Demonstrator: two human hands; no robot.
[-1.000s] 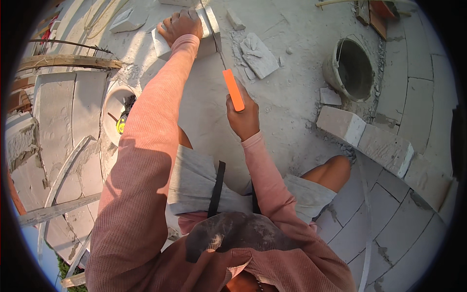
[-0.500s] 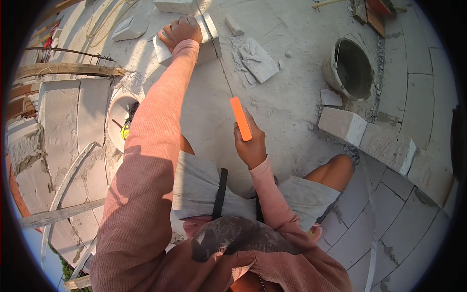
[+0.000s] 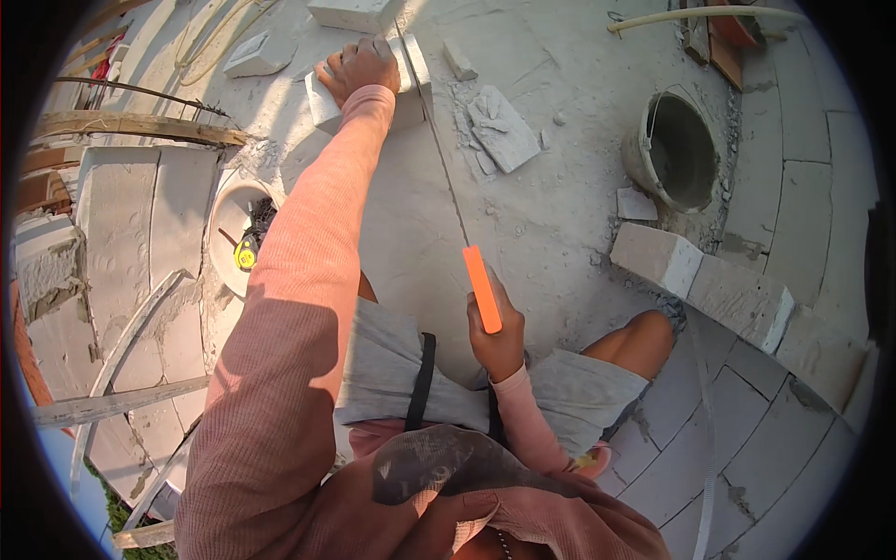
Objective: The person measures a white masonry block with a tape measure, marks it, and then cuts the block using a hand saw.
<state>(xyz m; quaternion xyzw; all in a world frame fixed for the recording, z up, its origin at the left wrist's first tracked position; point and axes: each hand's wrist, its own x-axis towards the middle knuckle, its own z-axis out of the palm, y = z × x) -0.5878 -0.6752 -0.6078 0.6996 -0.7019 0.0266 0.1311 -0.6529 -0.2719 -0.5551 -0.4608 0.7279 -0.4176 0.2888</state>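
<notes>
At the top, my left hand [image 3: 359, 71] presses on a pale concrete block [image 3: 408, 110], its fingers curled over the block. A hand saw [image 3: 482, 289] with an orange handle is gripped in my right hand [image 3: 501, 347], nearer my body. Its long thin blade runs from the handle up to the block and sits in a cut close to the block's right end. A narrow slab of the block stands to the right of the blade. Part of the block's top is hidden by my left hand and wrist.
Broken block pieces [image 3: 505, 129] lie right of the cut block. A mortar-stained bucket [image 3: 677, 149] stands farther right, above a row of blocks [image 3: 737, 289]. On my left are a pale bowl [image 3: 224, 271] with a yellow tape measure [image 3: 245, 254] and wooden boards [image 3: 149, 127].
My right hand has drawn the saw back toward my body, so more blade shows between handle and block. My left hand stays on the block. The whole view has shifted slightly.
</notes>
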